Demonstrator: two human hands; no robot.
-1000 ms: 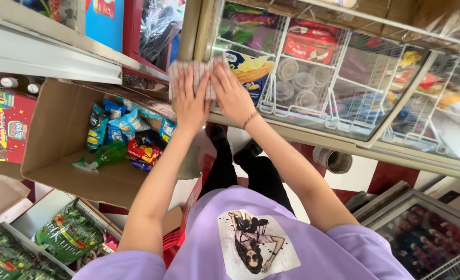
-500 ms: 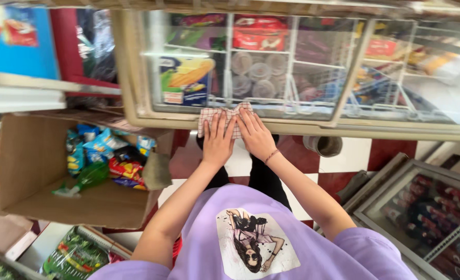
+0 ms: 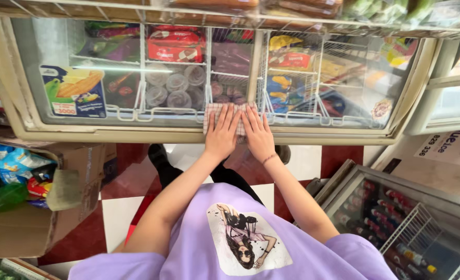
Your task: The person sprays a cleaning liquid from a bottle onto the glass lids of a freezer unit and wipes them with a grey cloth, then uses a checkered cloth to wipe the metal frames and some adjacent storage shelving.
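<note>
Pressing flat on a checked cloth (image 3: pixel 211 111), both hands lie side by side, fingers stretched out and slightly fanned, palms down, nothing pinched between them. The left hand (image 3: pixel 222 136) covers the left part of the cloth, the right hand (image 3: pixel 258 137) the right part, thumbs nearly touching in the middle; a thin bracelet (image 3: pixel 269 158) shows at the right wrist. The cloth sits on the near edge of the glass lid (image 3: pixel 136 67) of a chest freezer (image 3: pixel 12 124), roughly at its centre. Under the glass, white wire baskets hold round lidded tubs (image 3: pixel 177 88) just to the left and far of the hands, with red packets (image 3: pixel 177 44) beyond them and yellow and blue packets (image 3: pixel 287 78) to the right. On the near left stands an open cardboard box (image 3: pixel 27 228) stuffed with bright snack bags. Near right, a second freezer (image 3: pixel 396 212) shows rows of bottles under its lid. Below the arms, a red and white tiled floor (image 3: pixel 121 212).
</note>
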